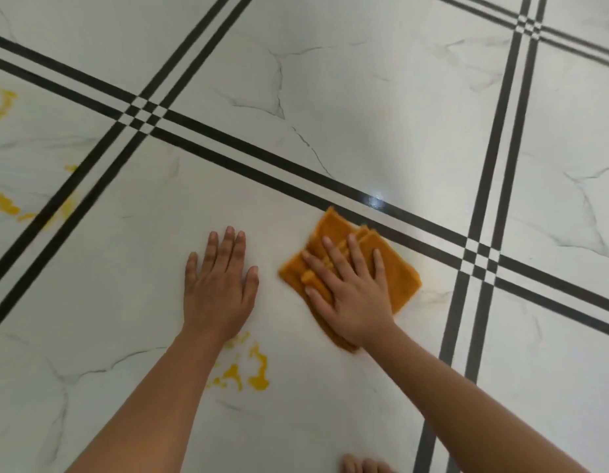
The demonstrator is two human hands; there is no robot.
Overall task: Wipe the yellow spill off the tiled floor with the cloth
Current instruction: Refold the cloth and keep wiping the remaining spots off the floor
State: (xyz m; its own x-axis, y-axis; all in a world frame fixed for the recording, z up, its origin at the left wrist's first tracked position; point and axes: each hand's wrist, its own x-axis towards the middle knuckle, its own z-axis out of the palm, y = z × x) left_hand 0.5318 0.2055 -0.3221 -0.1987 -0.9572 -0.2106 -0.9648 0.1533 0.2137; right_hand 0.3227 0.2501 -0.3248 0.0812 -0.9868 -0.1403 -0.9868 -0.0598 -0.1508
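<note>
A folded orange cloth [397, 268] lies on the white marbled floor tile [159, 233], just below a pair of black tile lines. My right hand [347, 285] presses flat on the cloth with spread, straight fingers. My left hand [219, 281] rests flat on the bare tile to the left of the cloth. Yellow spill blotches [252, 370] sit on the tile near my left wrist, partly hidden by the forearm. More yellow spill [2, 203] marks the tile at the far left, with a further yellow streak [2, 102] above it.
Double black lines [262, 155] cross the floor and meet at crossings at the upper left and at the right. Toes of a bare foot [363, 465] show at the bottom edge. A bright glare spot [376, 199] lies above the cloth.
</note>
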